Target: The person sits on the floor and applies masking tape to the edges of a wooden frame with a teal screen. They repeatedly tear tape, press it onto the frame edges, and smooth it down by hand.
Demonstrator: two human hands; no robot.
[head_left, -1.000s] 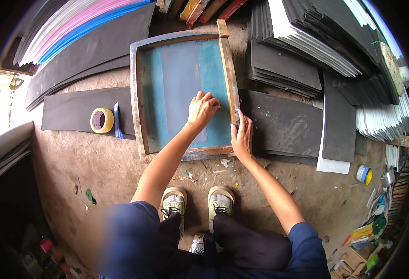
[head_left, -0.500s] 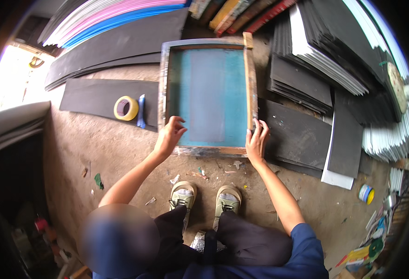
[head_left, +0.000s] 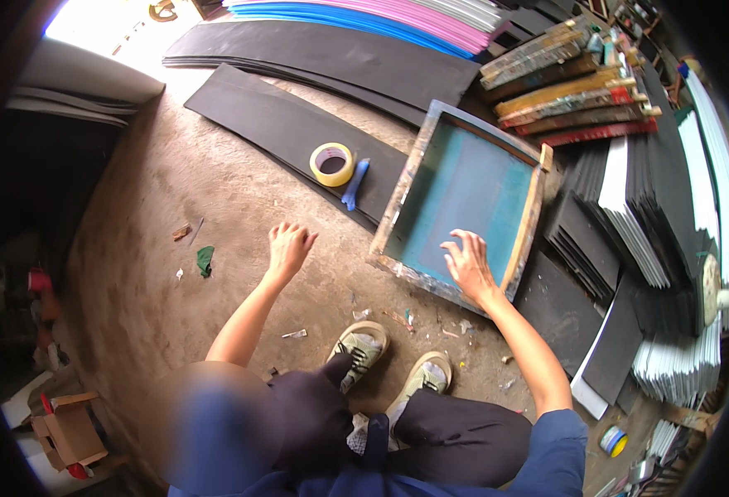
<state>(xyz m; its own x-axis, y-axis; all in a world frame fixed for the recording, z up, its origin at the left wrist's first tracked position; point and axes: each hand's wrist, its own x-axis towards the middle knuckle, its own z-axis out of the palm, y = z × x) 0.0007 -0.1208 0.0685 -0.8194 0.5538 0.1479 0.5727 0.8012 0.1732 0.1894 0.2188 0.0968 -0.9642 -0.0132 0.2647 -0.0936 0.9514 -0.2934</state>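
"Just right of the flat black sheets (head_left: pixel 298 137), which way does the wooden-framed printing screen (head_left: pixel 468 199) point?"

"Its long axis runs away from the pale green shoes (head_left: pixel 421 383), far end leaning right. I see scuffed, paint-stained wood around a flat teal rectangle with a greyish band."

"Hands?"

"Right hand (head_left: pixel 469 267): over its near end, fingers apart and bent; I can't tell whether they touch. Left hand (head_left: pixel 289 251): loosely curled, visibly empty, well left of it."

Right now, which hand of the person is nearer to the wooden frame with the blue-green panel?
Right. The right hand is over the near end of the wooden frame; contact is unclear. The left hand is off to its left, over the floor.
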